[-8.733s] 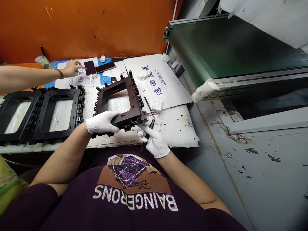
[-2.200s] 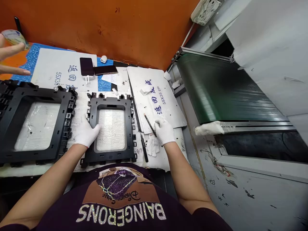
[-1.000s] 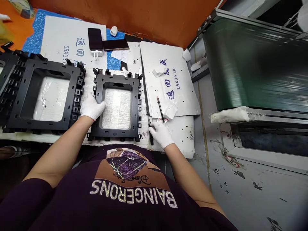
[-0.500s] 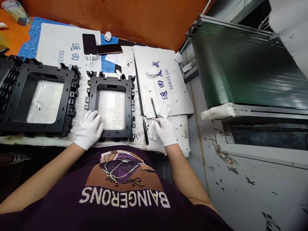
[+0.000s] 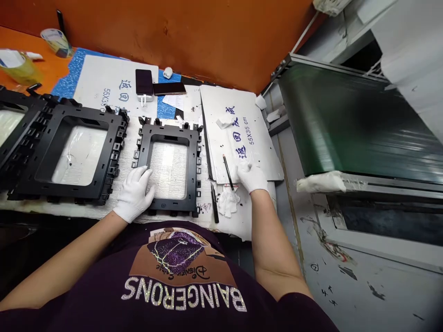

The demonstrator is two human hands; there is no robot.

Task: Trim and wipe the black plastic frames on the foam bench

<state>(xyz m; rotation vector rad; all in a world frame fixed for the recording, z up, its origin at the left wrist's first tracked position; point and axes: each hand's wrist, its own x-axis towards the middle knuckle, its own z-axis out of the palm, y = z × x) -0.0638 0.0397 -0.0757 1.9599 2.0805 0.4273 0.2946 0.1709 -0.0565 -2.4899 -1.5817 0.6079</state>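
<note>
My left hand [image 5: 134, 193], in a white glove, grips the lower left corner of a black plastic frame [image 5: 168, 207], fingers over its left rail and thumb toward the bottom rail. The frame lies flat, with clips along its sides and a square opening. My right hand [image 5: 253, 178], also gloved, is low over the white board [image 5: 266, 152], fingers curled and closed. Whatever they hold is hidden. Left of it lies a thin dark pencil-like stick [image 5: 228, 170], its lower end at a crumpled white cloth [image 5: 228, 203]. A black pen [image 5: 215, 204] rests between cloth and frame.
More black frames [image 5: 74, 188] stand at the left. Two phones [image 5: 144, 83] [image 5: 169, 88] lie at the back, one with a white plug-like attachment [image 5: 144, 98]. Plastic cups [image 5: 57, 42] are at the far left. A green conveyor belt [image 5: 346, 120] runs at the right.
My right hand has left the dark stick and cloth and moved right, over where a white scrap lay. My left hand stays on the frame. The camera view has shifted.
</note>
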